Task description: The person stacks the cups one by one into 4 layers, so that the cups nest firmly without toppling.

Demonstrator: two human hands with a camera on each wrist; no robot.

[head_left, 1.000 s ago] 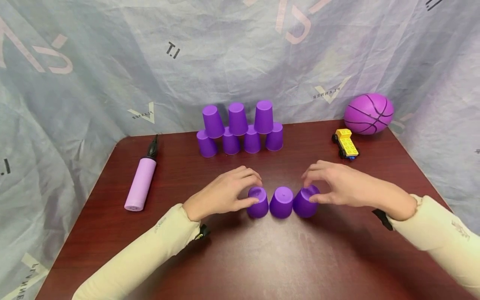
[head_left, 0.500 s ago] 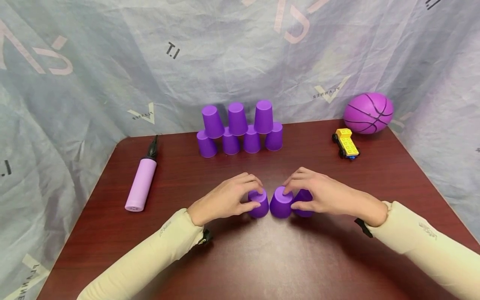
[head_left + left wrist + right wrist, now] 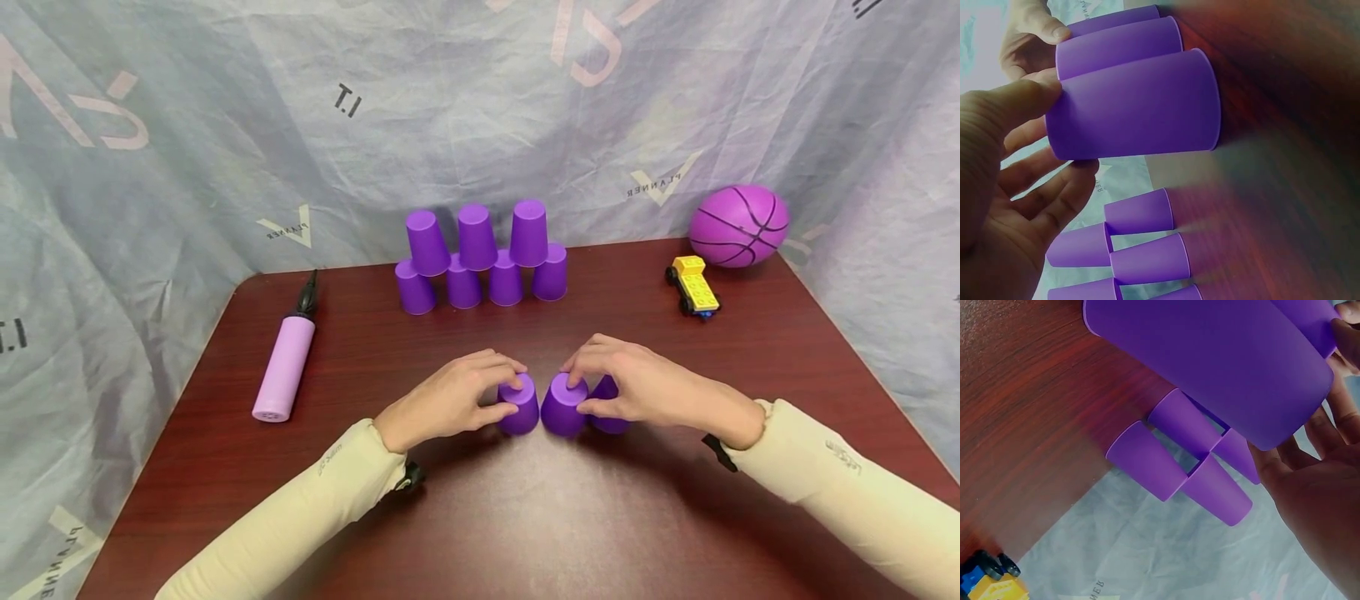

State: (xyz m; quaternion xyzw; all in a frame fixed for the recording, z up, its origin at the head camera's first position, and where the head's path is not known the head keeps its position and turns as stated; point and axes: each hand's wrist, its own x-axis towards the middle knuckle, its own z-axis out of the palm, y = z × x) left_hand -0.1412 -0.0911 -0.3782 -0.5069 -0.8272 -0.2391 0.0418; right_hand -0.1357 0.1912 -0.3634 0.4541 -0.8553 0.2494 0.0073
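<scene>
Three purple plastic cups stand upside down in a row near the middle of the table. My left hand (image 3: 448, 402) pinches the left cup (image 3: 521, 408) by its upturned base, thumb on the near side and fingers on the far side. With thumb and fingers, my right hand (image 3: 651, 390) grips the middle cup (image 3: 564, 410) at the top. The right cup (image 3: 609, 423) is partly hidden behind that hand. In the left wrist view, the left cup (image 3: 1138, 109) has its rim at the tabletop and the thumb on its base edge.
Toward the back, several purple cups (image 3: 465, 287) form a lower row, with three more (image 3: 476, 237) stacked on it. A lilac hand pump (image 3: 285, 367) lies left. A yellow toy truck (image 3: 694, 285) and a purple ball (image 3: 739, 227) sit back right. A grey curtain (image 3: 450, 108) hangs behind.
My right hand has let go of the right cup and moved left to the middle cup. My left hand has stayed at the left cup; the stacked cups have not moved.
</scene>
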